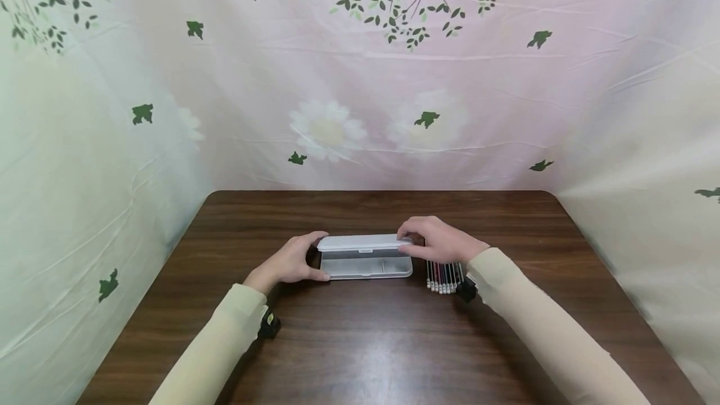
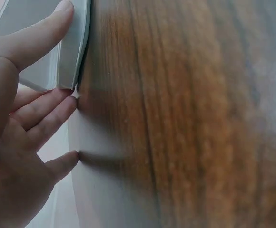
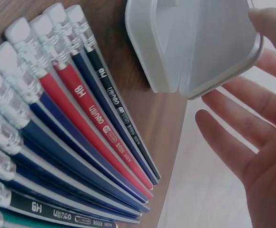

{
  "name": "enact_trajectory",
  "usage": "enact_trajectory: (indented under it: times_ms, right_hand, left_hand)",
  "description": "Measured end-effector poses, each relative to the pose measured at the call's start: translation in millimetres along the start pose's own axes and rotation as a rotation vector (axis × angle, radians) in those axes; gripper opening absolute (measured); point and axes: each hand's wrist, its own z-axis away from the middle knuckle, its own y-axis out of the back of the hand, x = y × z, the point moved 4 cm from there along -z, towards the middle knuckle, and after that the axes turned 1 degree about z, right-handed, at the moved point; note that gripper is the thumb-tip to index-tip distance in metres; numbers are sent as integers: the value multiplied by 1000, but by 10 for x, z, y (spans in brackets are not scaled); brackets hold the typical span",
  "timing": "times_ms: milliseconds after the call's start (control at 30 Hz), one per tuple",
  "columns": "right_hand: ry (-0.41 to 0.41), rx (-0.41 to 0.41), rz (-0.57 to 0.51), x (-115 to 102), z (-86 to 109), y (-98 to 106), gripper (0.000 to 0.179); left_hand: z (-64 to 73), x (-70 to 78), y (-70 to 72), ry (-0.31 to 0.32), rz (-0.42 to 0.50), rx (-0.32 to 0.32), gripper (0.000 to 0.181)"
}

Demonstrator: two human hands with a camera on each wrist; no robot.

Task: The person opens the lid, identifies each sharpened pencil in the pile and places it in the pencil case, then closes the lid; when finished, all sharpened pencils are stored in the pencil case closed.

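A pale grey pencil case [image 1: 351, 267] lies on the table with its lid [image 1: 360, 243] tilted partly up on the far side. Inside, a small divider stands toward the right, and no contents show. My left hand [image 1: 288, 261] holds the case's left end, thumb at the front corner and fingers behind. In the left wrist view, that thumb lies over the case's edge [image 2: 73, 57]. My right hand [image 1: 441, 241] grips the lid's right end, thumb in front and fingers behind it. Several pencils [image 3: 95, 109] with white erasers lie side by side beneath the right hand.
The dark wood-grain table [image 1: 360, 342] has rounded far corners. A patterned cloth [image 1: 360, 80] hangs behind it and along both sides. The pencils, blue, red, black and green, sit just right of the case. A black wrist camera [image 1: 467, 289] hangs close to their eraser ends.
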Motion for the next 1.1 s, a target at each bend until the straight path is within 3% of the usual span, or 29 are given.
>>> enact_trajectory:
  times_ms: [300,533,867,1100]
  right_hand:
    - [31,168,-50,45,-70,105,7]
    - [-25,274,18,146,-117,168,16]
    - [-123,319,94,234,-167,123,31]
    - [-207,306,165,304,-184,-14,46]
  left_hand:
    - [-13,-8,-6,3,46,20,87]
    - [-6,-30,-16,9,65,27,103]
    - [12,-48,-21,11,73,34,110]
    - [25,-78,-31,66,62,26,119]
